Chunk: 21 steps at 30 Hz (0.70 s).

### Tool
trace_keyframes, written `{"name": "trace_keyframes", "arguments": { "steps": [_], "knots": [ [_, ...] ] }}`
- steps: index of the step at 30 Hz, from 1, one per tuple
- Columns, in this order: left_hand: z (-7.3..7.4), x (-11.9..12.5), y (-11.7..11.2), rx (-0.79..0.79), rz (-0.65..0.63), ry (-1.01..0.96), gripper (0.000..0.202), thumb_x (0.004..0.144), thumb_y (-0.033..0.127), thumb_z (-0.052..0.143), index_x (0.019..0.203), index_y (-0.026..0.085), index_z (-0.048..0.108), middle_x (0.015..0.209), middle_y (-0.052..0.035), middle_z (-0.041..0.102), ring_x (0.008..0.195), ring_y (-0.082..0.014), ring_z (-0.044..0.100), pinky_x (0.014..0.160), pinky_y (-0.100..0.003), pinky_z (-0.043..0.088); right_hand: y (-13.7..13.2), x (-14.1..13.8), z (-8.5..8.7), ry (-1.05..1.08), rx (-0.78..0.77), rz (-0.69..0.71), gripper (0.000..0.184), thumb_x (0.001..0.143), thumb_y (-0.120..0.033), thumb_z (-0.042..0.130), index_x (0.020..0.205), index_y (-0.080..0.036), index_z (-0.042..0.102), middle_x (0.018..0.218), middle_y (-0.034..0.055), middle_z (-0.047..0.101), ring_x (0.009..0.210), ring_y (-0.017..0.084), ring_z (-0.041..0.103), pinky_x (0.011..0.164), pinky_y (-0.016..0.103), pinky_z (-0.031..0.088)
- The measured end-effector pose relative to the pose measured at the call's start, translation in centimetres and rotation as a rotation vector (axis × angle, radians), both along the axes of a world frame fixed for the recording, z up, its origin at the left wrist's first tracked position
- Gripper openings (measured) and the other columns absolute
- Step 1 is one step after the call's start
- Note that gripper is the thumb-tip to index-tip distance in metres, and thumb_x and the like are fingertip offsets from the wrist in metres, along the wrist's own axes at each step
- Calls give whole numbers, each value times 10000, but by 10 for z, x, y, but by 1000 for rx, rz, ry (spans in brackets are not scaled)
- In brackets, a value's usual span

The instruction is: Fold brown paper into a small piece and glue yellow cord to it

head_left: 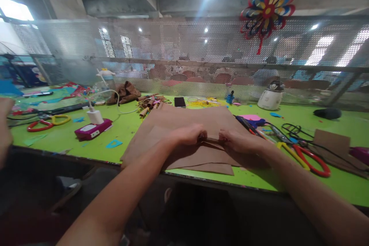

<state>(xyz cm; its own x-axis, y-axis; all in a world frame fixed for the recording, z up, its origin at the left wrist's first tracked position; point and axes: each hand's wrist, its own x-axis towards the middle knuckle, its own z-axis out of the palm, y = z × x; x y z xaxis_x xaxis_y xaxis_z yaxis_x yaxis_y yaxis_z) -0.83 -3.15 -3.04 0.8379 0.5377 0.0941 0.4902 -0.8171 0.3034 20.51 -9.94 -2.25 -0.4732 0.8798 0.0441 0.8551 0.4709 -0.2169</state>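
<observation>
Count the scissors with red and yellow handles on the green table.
2: one pair left of the brown paper, near the magenta block; another pair right of the brown paper. More could be hidden.

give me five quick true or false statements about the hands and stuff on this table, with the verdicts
1. The left hand and right hand both grip a narrow brown strip. True.
2. The dark phone lies on top of the brown sheets. False: it lies on the green table, beyond them.
3. Scissors with one red and one yellow handle lie to the right of the sheets. True.
4. The white plug stands on a yellow block. False: the block is magenta.
5. The petalled decoration lies flat on the table. False: it is high up at the right, well above the table.
</observation>
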Motion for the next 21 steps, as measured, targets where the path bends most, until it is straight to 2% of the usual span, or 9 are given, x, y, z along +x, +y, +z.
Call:
{"name": "trace_keyframes", "arguments": {
  "steps": [7,14,18,21],
  "knots": [
    [10,-2,-5,88,-9,154,145,698,138,481,802,199,561,765,-1,519,657,-120,433,582,-221,334,5,2,1,-50,-17,36,113,735,-134,460,783,-175,553,758,47,579,655,148,479,588,230,330],
    [23,-5,-24,165,21,207,143,778,246,468,892,216,547,916,-34,509,721,-133,472,626,-233,365,0,-3,6,-111,-12,-5,104,753,-157,471,779,-164,572,776,56,592,668,147,503,580,222,322],
    [24,-3,-30,217,23,189,191,815,300,427,904,204,566,905,-54,520,694,-141,481,588,-243,359,-7,-13,8,-140,86,-45,148,809,-211,442,777,-159,576,783,67,598,659,143,512,558,228,307],
    [21,1,-27,242,36,192,206,819,284,424,895,180,585,866,-72,544,711,-156,499,605,-254,369,-6,-17,5,-161,185,-16,152,814,-220,464,753,-162,591,770,65,608,687,153,523,586,239,312]
  ]
}}
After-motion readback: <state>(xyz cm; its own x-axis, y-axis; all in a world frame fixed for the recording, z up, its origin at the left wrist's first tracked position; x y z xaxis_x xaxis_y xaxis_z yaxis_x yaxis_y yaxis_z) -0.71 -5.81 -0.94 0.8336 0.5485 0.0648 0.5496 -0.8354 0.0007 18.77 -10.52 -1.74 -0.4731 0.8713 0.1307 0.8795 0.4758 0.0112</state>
